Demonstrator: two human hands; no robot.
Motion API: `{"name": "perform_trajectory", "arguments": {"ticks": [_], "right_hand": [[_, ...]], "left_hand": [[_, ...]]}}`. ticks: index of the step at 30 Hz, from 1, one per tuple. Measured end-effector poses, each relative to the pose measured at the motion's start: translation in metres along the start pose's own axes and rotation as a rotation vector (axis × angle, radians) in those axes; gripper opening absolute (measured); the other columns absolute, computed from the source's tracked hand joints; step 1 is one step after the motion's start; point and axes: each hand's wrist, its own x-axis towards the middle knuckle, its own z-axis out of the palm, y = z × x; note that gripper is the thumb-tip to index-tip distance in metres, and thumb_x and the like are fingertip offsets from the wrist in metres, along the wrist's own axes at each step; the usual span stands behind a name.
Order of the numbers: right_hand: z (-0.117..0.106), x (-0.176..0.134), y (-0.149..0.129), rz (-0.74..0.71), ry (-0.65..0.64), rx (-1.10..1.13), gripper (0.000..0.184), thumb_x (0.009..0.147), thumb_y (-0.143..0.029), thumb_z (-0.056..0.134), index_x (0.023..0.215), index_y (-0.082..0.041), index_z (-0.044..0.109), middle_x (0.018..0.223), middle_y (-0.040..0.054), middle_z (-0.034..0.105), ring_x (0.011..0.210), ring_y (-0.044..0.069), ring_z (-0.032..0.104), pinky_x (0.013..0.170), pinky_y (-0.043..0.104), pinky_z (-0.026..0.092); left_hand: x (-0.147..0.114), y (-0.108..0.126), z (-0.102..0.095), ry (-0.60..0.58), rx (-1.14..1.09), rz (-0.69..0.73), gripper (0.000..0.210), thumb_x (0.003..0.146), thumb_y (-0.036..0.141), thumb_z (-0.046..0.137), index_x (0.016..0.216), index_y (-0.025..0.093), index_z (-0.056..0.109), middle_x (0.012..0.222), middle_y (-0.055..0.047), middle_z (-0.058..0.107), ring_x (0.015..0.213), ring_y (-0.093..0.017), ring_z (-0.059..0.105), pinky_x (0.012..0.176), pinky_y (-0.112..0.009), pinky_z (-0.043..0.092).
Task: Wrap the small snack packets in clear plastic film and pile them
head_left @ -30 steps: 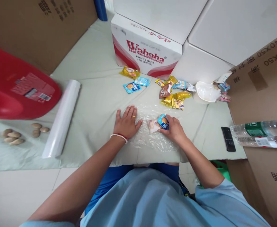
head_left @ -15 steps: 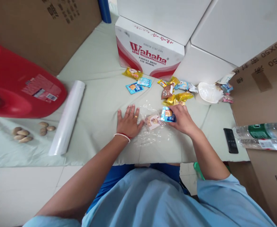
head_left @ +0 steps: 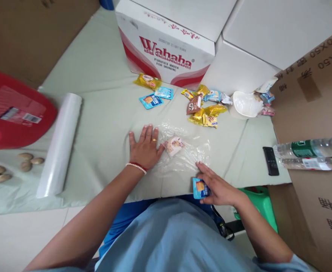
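Observation:
My left hand (head_left: 145,149) lies flat with its fingers spread, at the left edge of a clear plastic bag (head_left: 193,147) laid out on the table. Beside its thumb is a small white-and-pink wrapped snack (head_left: 174,146), on or inside the bag; which one I cannot tell. Near the table's front edge, my right hand (head_left: 215,185) holds a blue snack packet (head_left: 200,188) with the thumb below it. The index fingertip reaches the bag's lower right part.
Behind lie blue packets (head_left: 151,101) and several yellow snacks (head_left: 211,111) before the Wahaba carton (head_left: 166,49). A white bowl (head_left: 244,104), black phone-like object (head_left: 270,161) and bottles (head_left: 310,148) are right. Left are a plastic roll (head_left: 59,145), red jug (head_left: 15,109) and brown oval pieces (head_left: 25,165).
My right hand has moved back toward my body with the blue packet, away from the wrapped snack. My left hand stays flat by the bag. The view has shifted right.

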Motion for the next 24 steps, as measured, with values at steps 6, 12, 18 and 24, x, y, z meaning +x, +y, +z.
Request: {"name": "perform_trajectory", "arguments": {"ticks": [6, 12, 18, 24], "right_hand": [[-0.015, -0.065, -0.003, 0.127, -0.11, 0.261, 0.081, 0.076, -0.046, 0.088, 0.146, -0.028, 0.051, 0.151, 0.0156, 0.06, 0.139, 0.034, 0.06, 0.111, 0.049, 0.055], [-0.078, -0.029, 0.037, 0.183, 0.432, 0.477, 0.058, 0.081, -0.027, 0.07, 0.135, -0.026, 0.049, 0.127, 0.0097, 0.066, 0.11, 0.024, 0.068, 0.096, 0.044, 0.057], [-0.117, 0.058, 0.066, 0.426, 0.846, 0.732, 0.045, 0.072, -0.044, 0.074, 0.107, -0.026, 0.051, 0.095, 0.0006, 0.064, 0.064, 0.012, 0.048, 0.053, 0.024, 0.037], [-0.09, 0.091, 0.062, 0.677, 0.621, 0.831, 0.057, 0.055, -0.049, 0.086, 0.094, -0.023, 0.053, 0.075, -0.0057, 0.053, 0.059, 0.011, 0.044, 0.049, 0.023, 0.031]], "left_hand": [[-0.01, -0.002, -0.002, -0.027, -0.01, 0.016, 0.07, 0.106, 0.049, 0.029, 0.167, 0.016, 0.025, 0.173, -0.02, 0.026, 0.161, -0.036, 0.025, 0.124, -0.079, 0.003], [-0.021, -0.004, -0.016, 0.043, -0.019, 0.006, 0.07, 0.103, 0.047, 0.039, 0.165, 0.015, 0.029, 0.173, -0.022, 0.025, 0.162, -0.041, 0.021, 0.126, -0.077, 0.007], [0.014, -0.008, -0.053, 0.222, -0.095, 0.137, 0.036, 0.105, 0.036, 0.041, 0.122, 0.021, 0.069, 0.132, -0.013, 0.07, 0.146, -0.032, 0.049, 0.126, -0.056, 0.03], [0.085, 0.002, -0.029, -0.027, -0.09, 0.269, 0.039, 0.097, 0.037, 0.052, 0.123, 0.016, 0.072, 0.138, -0.018, 0.063, 0.135, -0.036, 0.052, 0.117, -0.057, 0.037]]}}
